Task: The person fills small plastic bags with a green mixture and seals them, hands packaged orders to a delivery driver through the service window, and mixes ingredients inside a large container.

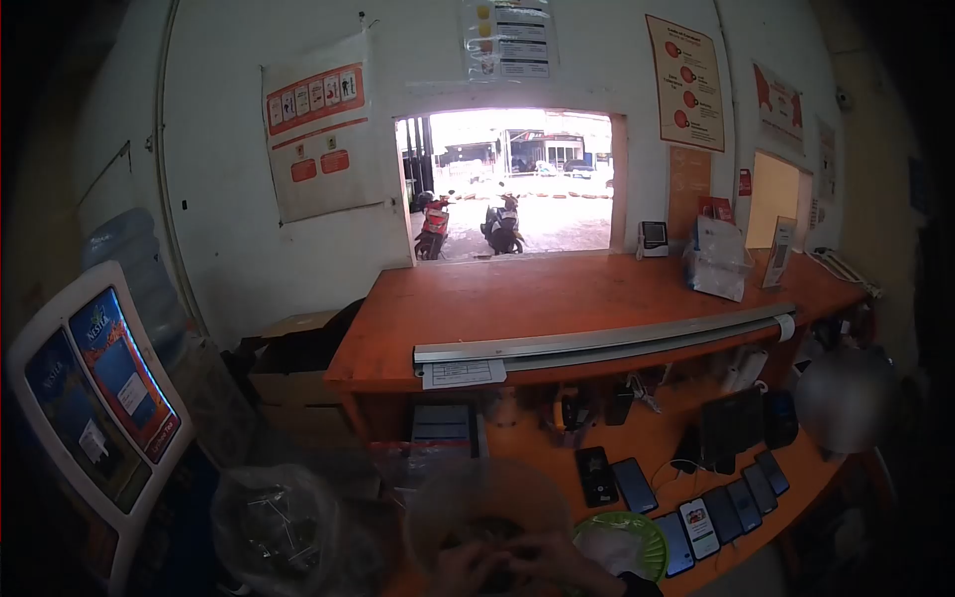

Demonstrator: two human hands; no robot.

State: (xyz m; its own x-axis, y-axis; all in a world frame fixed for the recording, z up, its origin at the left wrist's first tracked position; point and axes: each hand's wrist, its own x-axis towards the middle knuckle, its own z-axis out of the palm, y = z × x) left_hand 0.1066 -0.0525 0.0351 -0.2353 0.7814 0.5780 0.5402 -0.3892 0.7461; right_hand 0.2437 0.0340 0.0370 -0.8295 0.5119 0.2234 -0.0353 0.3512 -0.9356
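Observation:
Both hands are low in the dim bottom centre of the head view, close together at the near side of a large translucent round container (487, 497). My left hand (468, 567) has its fingers bent, and my right hand (557, 559) reaches in from the right with a dark sleeve at the wrist. Their fingertips nearly meet over something dark that I cannot make out. To the right of my right hand sits a green basket (652, 542) with a whitish bag (609, 547) in it. On the left stands a clear plastic bag (279, 527) with pale pieces inside.
Several phones (699, 525) lie on the orange lower shelf (557, 497), near a dark tablet (731, 426). Above is the orange counter (527, 298) with a metal rail (597, 343) and a white paper bag (718, 259). A drinks machine (109, 398) stands left. At right, a blurred round shape (846, 400).

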